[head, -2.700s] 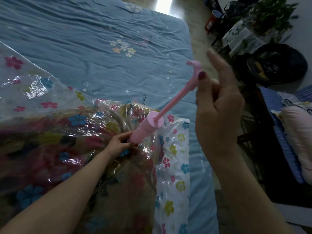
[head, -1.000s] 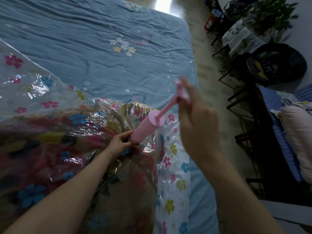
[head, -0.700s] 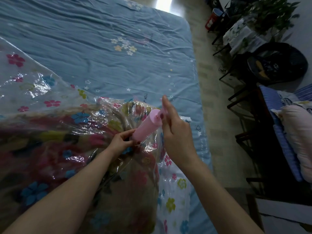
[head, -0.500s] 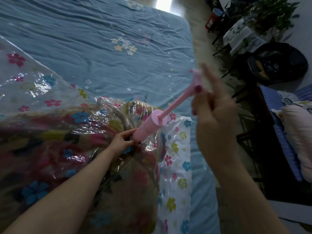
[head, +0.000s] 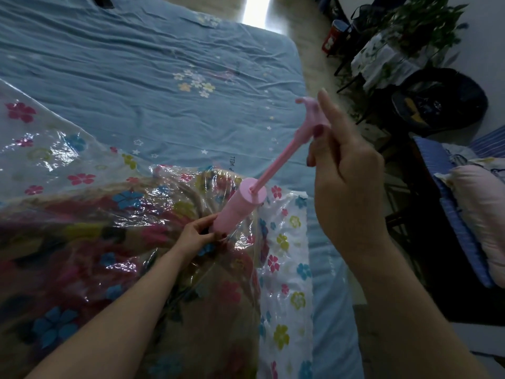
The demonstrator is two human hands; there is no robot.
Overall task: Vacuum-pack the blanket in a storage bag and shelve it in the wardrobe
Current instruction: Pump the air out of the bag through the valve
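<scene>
The blanket (head: 90,242) lies inside one flowered storage bag (head: 284,269) on the bed (head: 136,77), the plastic still puffy and wrinkled. I judge the air only partly out, with more pumping, then shelving in the wardrobe, left. One pink hand pump (head: 240,207) stands tilted on the bag. My left hand (head: 195,236) grips the pump's base; my right hand (head: 344,176) curls round its drawn-out handle (head: 310,110), forefinger straight. Two hands, one pump, one bag.

Blue bedsheet (head: 142,77), pale floor (head: 308,31), potted plant (head: 420,20) by dark chair (head: 442,99).
</scene>
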